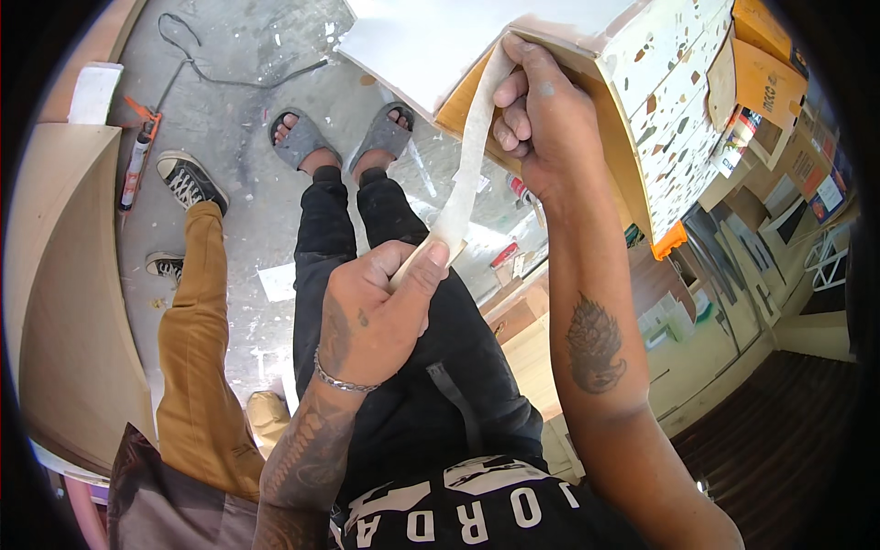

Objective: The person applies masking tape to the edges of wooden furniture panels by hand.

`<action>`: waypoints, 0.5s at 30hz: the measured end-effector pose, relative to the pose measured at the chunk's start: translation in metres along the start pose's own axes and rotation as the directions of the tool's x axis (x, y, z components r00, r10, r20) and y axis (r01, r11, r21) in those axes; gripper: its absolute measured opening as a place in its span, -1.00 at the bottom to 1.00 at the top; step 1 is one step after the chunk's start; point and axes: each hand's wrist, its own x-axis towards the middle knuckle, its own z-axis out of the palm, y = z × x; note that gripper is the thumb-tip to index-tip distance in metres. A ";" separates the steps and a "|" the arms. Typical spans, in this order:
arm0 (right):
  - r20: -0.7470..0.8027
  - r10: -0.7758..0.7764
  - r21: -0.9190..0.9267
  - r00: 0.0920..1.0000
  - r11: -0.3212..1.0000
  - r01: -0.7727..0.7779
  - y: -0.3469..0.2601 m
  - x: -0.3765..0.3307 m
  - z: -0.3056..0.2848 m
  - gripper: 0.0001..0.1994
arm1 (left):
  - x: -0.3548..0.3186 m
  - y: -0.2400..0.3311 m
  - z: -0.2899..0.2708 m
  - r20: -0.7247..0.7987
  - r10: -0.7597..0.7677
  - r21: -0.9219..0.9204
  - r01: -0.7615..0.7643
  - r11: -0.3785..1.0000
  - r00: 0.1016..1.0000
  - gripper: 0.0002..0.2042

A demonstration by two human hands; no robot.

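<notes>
Floor [247, 229] under the pale strip [471, 151] seems white-flecked concrete, cartons [763, 78] at right.

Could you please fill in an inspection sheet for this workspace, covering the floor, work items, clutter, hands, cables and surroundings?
Surface: grey floor, marked with white spots and scraps.
Work items: pale tape stretched between the hands, its upper end at the edge of a white unit with a speckled side.
Clutter: sealant tube with orange parts at the left; paper sheet on the floor.
Hands: left hand grips the tape; right hand has its fingertips at the tape's upper end, pinch or press unclear.
Cables: dark cord lies loose on the floor; connection not visible.
Surroundings: person in brown trousers at the left; cartons at the right.
</notes>
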 end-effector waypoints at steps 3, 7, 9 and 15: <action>-0.001 -0.021 -0.008 1.000 1.000 0.021 0.001 0.000 -0.001 -0.55 | 0.003 -0.004 -0.003 -0.008 -0.007 0.003 0.007 1.000 1.000 -0.60; 0.017 -0.042 -0.005 0.999 0.999 0.043 0.003 -0.001 0.000 -0.55 | 0.014 -0.014 -0.004 -0.037 -0.045 0.013 0.045 0.999 0.998 -0.60; -0.015 -0.044 -0.052 0.999 0.998 0.043 0.002 -0.003 0.002 -0.55 | 0.017 -0.019 -0.006 -0.057 -0.031 -0.004 0.031 1.000 0.998 -0.59; 0.001 -0.065 -0.036 0.998 0.997 0.065 0.004 -0.001 -0.001 -0.55 | 0.014 -0.019 -0.010 -0.059 -0.049 0.022 0.051 0.998 0.997 -0.55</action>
